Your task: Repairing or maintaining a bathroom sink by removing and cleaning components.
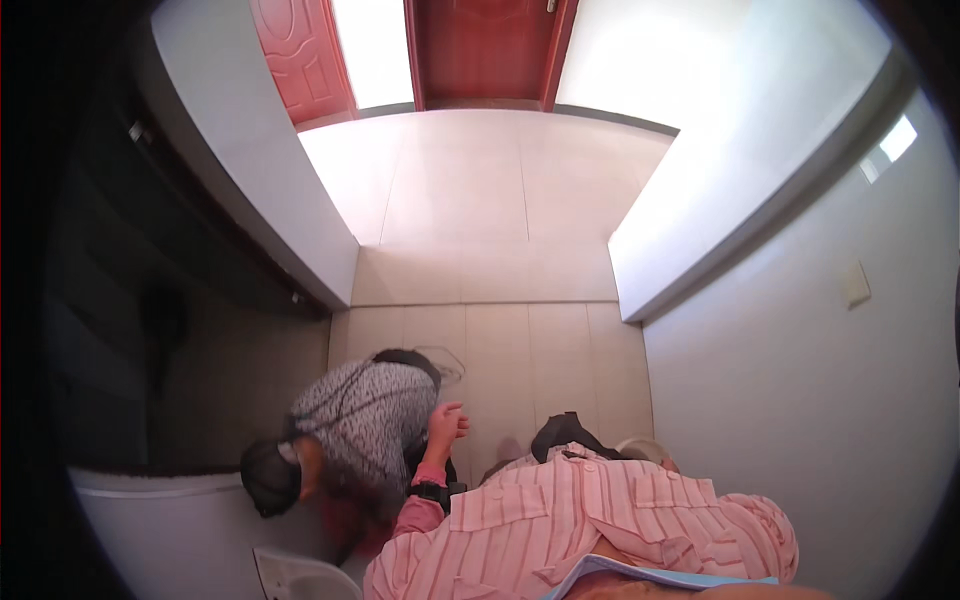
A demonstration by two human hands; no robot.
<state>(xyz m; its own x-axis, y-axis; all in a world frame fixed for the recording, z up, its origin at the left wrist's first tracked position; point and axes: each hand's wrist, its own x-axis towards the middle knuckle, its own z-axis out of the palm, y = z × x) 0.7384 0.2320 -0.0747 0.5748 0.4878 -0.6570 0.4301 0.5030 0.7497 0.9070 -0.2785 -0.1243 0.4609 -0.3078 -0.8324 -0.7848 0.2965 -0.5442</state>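
My left hand (447,425) is held out in front of me with its fingers loosely bent and apart, and nothing shows in it. A black watch (430,491) circles that wrist, below a pink sleeve. Close by on the left, another person (362,408) in a grey patterned top bends far over, with a dark head covering (270,478) and thin dark straps across the back. Whether my hand touches that person, I cannot tell. My striped pink shirt (540,500) fills the lower middle and hides my right hand. Beyond it, a dark item (568,435) shows partly.
Pale floor tiles (500,340) run toward red doors (485,50) at the far end. White wall ends (250,150) narrow the passage on both sides. A dark doorway (230,370) lies left. A white curved fixture (305,578) stands low left, and a switch plate (857,285) is on the right wall.
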